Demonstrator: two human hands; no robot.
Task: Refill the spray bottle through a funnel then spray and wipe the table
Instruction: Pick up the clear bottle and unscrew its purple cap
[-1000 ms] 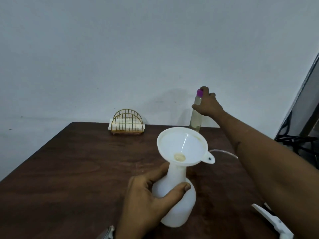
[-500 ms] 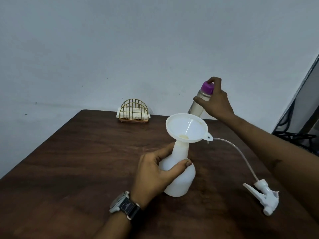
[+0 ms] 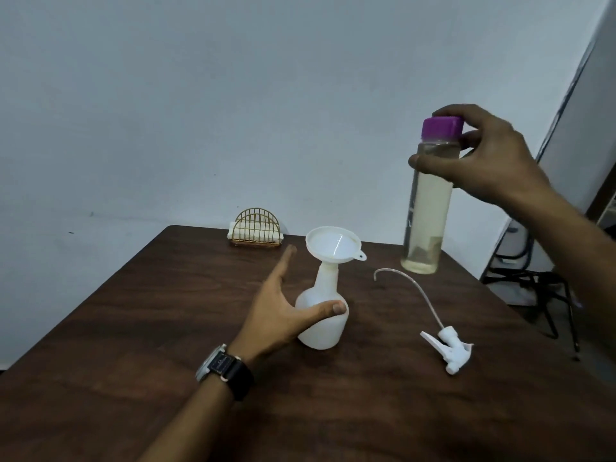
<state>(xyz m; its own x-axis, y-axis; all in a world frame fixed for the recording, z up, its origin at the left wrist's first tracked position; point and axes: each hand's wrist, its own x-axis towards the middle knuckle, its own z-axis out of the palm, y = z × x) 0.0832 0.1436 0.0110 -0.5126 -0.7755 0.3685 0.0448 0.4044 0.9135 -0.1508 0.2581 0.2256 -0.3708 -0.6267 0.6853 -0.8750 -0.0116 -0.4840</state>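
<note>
A white spray bottle (image 3: 322, 328) stands uncapped on the dark wooden table (image 3: 133, 328), with a white funnel (image 3: 333, 245) seated in its neck. My left hand (image 3: 280, 311) is beside it with the fingers spread; only the thumb rests on the bottle's front. My right hand (image 3: 486, 158) grips a tall clear refill bottle (image 3: 426, 221) of pale liquid near its purple cap (image 3: 441, 126). It hangs upright in the air, right of the funnel. The trigger spray head (image 3: 450, 350) with its curved tube lies on the table to the right.
A gold wire napkin holder (image 3: 255, 230) with white napkins sits at the table's far edge against the wall. Black cables and a metal stand (image 3: 533, 285) are off the table's right side. The table's right edge runs close to the spray head.
My right hand has lifted the refill bottle off the table's far edge, up and toward me. My left hand has let go of the spray bottle's neck and spread its fingers.
</note>
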